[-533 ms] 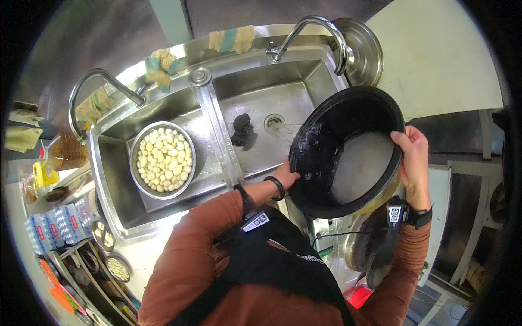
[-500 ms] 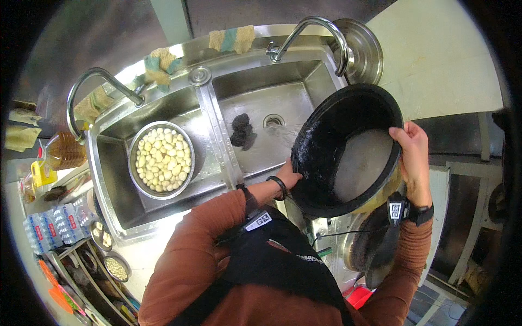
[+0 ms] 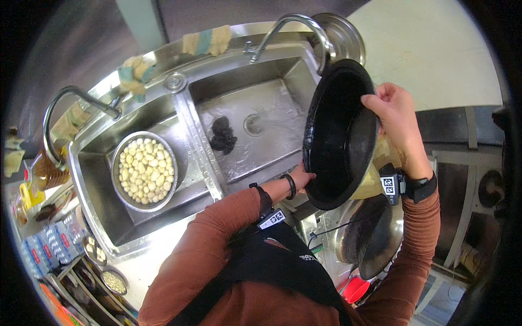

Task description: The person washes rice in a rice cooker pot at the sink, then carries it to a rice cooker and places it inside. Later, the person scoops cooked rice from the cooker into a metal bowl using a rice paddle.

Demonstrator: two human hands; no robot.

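A large black basin (image 3: 334,141) with a yellowish outside is tipped on its side at the right edge of the double sink (image 3: 272,103). My left hand (image 3: 300,178) grips its lower rim, thumb inside. Higher up, my right hand (image 3: 396,108) holds the opposite rim, with the thumb over the edge. The basin's inside looks wet, with no pool of water showing. Water spreads over the floor of the right sink bowl around the drain (image 3: 253,125). A dark, tangled scrubber (image 3: 222,136) lies left of that drain.
In the left sink bowl stands a metal bowl (image 3: 113,169) of pale, round, peeled potato-like pieces. Curved taps rise behind, one on the left (image 3: 51,127) and one on the right (image 3: 326,43). Cloths (image 3: 206,41) hang on the back ledge. A dark pan (image 3: 380,239) sits below the basin.
The black basin has been tipped more steeply, and the cloudy water inside it has gone. More water covers the right sink floor. Both hands keep their hold; the view has shifted slightly.
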